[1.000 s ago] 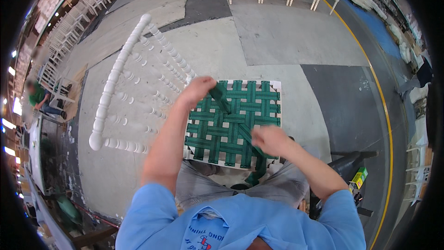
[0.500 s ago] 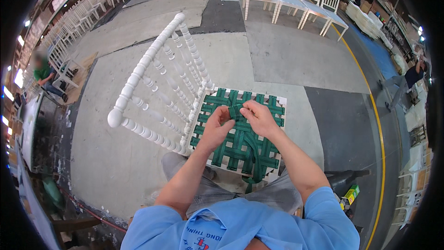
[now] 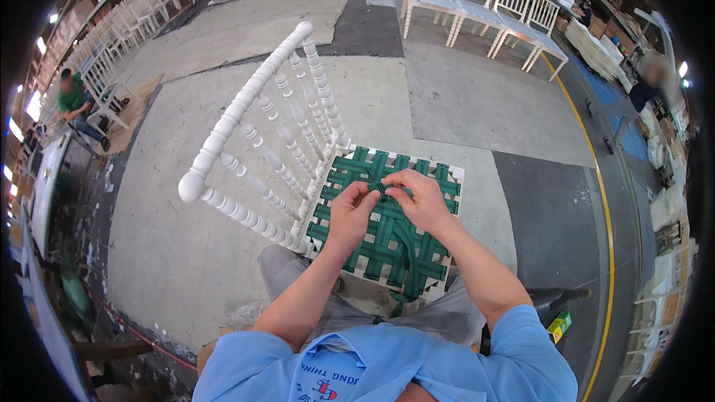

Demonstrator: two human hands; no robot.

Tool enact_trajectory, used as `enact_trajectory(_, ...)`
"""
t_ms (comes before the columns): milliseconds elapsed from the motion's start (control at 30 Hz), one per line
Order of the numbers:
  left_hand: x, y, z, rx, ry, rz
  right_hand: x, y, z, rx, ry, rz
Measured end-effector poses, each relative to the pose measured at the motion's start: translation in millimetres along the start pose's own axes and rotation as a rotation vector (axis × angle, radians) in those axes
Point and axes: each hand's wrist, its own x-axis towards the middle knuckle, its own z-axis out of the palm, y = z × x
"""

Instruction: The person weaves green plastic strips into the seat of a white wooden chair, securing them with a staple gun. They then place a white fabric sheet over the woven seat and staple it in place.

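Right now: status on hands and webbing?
Left hand and right hand both pinching green strap. Woven seat of white chair beneath. Nothing blocking.

A white chair (image 3: 298, 149) lies tipped on its side in front of the person, with its knobby back rails pointing up and to the left. Its square seat is woven from dark green straps (image 3: 387, 231) that cross over and under each other like a checkerboard. One loose green strap end (image 3: 381, 190) sticks up near the middle of the seat, pinched between both hands.
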Motion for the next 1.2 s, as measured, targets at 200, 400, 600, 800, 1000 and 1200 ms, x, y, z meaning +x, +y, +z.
enact_trajectory(200,-6.7,2.6,19.2,0.377,0.261,0.316,5.5,7.6,-2.8,0.019,-0.039,0.036)
enact_trajectory(400,4.8,-6.5,12.2,0.610,0.218,0.554,11.4,6.8,-5.6,0.004,-0.059,0.033)
enact_trajectory(600,13.7,-27.8,13.9,0.345,0.190,0.459,23.5,8.0,-9.1,0.006,-0.139,0.108)
enact_trajectory(800,-24.3,-103.3,23.2,-0.200,-0.098,-0.203,43.3,38.3,8.6,0.071,-0.426,0.283)
enact_trajectory(1000,-26.4,-170.2,18.0,-0.311,0.109,-0.370,35.5,154.1,54.2,-0.049,-0.747,0.517)
enact_trajectory(1200,87.5,-173.0,-41.8,0.831,0.383,0.169,98.4,224.7,127.8,-0.024,-0.483,0.464)
